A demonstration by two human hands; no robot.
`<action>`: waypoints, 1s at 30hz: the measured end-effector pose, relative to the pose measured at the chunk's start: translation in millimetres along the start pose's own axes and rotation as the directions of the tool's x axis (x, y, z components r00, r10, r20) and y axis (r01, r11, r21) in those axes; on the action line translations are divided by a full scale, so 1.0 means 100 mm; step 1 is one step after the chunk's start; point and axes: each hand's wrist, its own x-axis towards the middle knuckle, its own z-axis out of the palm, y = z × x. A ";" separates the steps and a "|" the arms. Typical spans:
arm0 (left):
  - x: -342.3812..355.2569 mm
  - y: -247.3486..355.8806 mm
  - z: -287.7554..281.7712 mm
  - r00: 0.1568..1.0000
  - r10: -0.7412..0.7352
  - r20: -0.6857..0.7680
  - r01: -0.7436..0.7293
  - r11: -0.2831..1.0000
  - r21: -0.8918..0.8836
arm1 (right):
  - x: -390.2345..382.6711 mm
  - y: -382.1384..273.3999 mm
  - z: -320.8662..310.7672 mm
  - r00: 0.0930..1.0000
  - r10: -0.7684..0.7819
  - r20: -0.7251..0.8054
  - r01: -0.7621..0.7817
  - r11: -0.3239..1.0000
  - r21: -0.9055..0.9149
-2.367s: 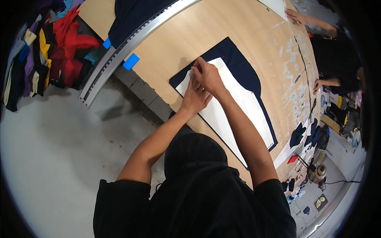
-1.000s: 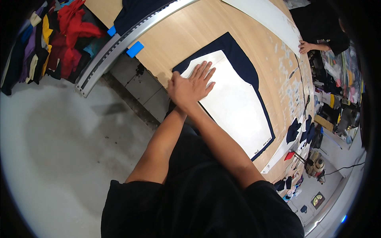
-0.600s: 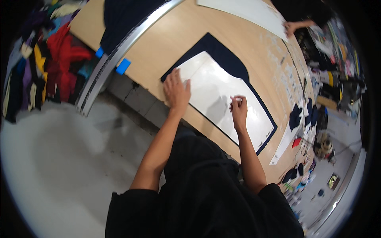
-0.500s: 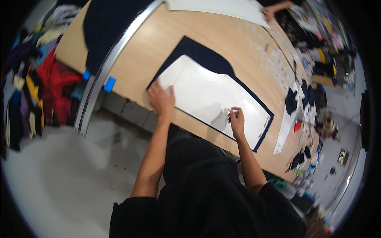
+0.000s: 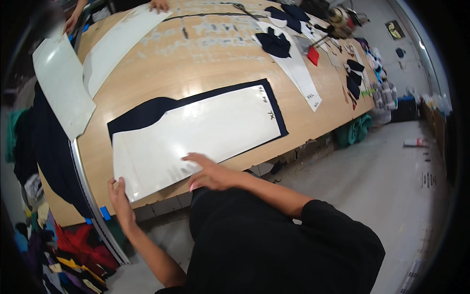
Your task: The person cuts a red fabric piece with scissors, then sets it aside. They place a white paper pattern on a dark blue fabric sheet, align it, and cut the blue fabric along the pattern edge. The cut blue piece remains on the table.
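Note:
A white garment pattern template [image 5: 196,130] lies at a slant over a piece of dark navy fabric [image 5: 147,111], which shows along the template's far side and right end. At the template's near-left corner is my left hand [image 5: 121,201], thumb by the edge, fingers apart and nothing gripped in them. My right hand [image 5: 213,175] hovers over the near edge, index finger stretched out. Low in that hand sits a small pink piece [image 5: 191,186], which looks like tailor's chalk.
Another person's hand [image 5: 159,5] rests at the far edge by more white templates [image 5: 63,88]. A metal rail [image 5: 93,196] crosses the table's left end. Dark fabric scraps [image 5: 273,43], a red piece [image 5: 313,56] and scissors [image 5: 242,9] lie beyond; colourful cloth [image 5: 88,245] is piled lower left.
My view has swung to the right. My left hand has moved from the template's face to its corner, and my right hand from near its marked end toward the near edge. A far template is now raised.

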 end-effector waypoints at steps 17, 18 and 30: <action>-1.93 2.56 3.46 0.624 0.717 0.310 -0.667 0.695 -0.266 | -1.64 0.27 -3.69 0.613 -0.588 -0.527 0.065 0.703 -0.708; -2.00 2.35 3.80 0.546 0.731 0.409 -0.702 0.666 -0.253 | -1.92 0.27 -4.10 0.621 -0.610 -0.493 0.047 0.657 -0.753; -4.47 2.09 6.42 0.065 0.645 0.762 0.666 0.541 -0.514 | -3.26 1.15 -6.48 0.829 -0.340 -0.444 -0.307 0.388 -0.869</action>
